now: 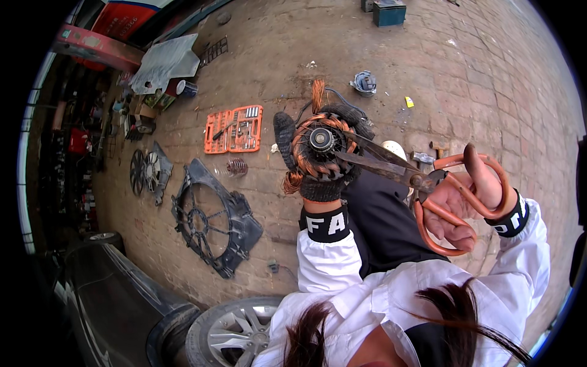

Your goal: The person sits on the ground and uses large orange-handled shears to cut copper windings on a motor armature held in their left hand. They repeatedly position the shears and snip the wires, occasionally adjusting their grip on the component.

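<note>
rotor (320,139) sits near the middle of my view, bearing end up, loose copper strands sticking out above it and at its lower left. going left to right, i see a black car (110,300) low down, two fans (151,167) on the brick floor (278,61), a fan shroud (246,227), an open orange tool case (230,136) and, close to the person, a wheel (260,337). the left hand (321,191), in a dark glove, is wrapped round the rotor from beneath. past it i get a grey part (364,83) on the floor. shears (419,181) point in from the right, blades parted over the rotor's right side; i can't tell whether they touch the copper. the right hand (449,198) grips the shears by their orange handles.
</note>
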`<state>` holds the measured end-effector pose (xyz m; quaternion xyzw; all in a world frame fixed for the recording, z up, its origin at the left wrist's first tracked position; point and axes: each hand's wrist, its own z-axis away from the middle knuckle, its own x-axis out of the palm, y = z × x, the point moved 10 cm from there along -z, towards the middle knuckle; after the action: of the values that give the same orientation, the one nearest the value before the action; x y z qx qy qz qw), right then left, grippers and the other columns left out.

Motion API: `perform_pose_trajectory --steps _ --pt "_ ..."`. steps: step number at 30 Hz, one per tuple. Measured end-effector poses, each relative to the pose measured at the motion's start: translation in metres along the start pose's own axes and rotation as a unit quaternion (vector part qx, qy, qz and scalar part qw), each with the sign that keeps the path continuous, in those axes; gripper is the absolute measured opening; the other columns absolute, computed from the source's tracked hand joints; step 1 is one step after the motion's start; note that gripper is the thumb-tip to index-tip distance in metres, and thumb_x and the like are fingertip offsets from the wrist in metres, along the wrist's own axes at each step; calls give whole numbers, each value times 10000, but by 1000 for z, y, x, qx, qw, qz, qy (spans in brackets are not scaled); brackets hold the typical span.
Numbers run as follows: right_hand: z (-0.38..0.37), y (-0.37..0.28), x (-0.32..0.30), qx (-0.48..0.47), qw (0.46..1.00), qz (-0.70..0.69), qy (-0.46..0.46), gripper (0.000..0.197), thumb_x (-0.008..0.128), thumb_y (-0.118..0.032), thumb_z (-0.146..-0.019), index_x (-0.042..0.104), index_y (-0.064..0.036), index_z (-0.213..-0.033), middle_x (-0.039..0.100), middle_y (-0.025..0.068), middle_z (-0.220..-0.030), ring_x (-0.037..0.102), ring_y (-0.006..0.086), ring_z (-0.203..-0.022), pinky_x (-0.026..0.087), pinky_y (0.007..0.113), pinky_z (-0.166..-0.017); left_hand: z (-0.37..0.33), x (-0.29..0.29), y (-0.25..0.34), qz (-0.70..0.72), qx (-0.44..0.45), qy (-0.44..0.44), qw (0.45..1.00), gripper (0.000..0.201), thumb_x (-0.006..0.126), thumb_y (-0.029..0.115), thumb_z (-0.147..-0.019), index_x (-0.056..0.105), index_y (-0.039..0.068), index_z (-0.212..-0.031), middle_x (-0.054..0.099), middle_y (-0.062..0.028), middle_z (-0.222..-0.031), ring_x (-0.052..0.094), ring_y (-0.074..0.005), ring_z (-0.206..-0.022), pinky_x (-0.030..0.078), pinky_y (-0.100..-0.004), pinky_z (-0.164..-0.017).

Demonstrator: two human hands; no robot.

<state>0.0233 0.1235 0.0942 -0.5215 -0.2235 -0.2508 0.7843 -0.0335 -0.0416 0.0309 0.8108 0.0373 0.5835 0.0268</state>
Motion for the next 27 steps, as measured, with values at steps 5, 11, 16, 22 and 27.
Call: perform_pose_trajectory --steps 5,11,16,22,27 --pt "-4 2 0 7 998 -36 42 1180 115 -922 -578 496 165 -835 450 95 -493 429 153 -356 352 253 -330 0 -10 4 -38 40 52 997 654 323 579 -885 450 39 -1232 531 -160 -1198 526 -325 -1085 398 -505 -964" --pt "-6 2 7 -39 998 -38 25 1006 64 -861 -673 491 43 -779 454 61 -490 443 134 -377 351 254 -343 17 9 29 -838 121 126 517 595 313 535 -898 479 43 -1187 556 -141 -1144 550 -296 -1033 453 -451 -896" --pt "-9 4 6 -45 998 -48 14 1002 72 -870 -664 477 41 -762 430 53 -486 428 130 -374 346 253 -342 -3 20 13 -381 68 39 921 464 514 394 -843 527 61 -1167 566 -101 -1166 551 -243 -1063 446 -395 -914" --pt "-7 7 1 -6 999 -37 24 1091 119 -898 -625 471 116 -821 459 70 -591 418 124 -383 333 229 -342 22 39 16 -968 198 60 144 379 559 322 -856 522 79 -1144 579 -56 -1129 538 -197 -1048 405 -332 -943" --pt "-5 3 5 -10 999 -44 29 1087 112 -896 -628 477 112 -812 465 75 -583 427 135 -386 343 239 -346 19 33 19 -970 173 58 162 410 556 333 -850 496 86 -1172 572 -45 -1134 521 -186 -1077 410 -335 -930"
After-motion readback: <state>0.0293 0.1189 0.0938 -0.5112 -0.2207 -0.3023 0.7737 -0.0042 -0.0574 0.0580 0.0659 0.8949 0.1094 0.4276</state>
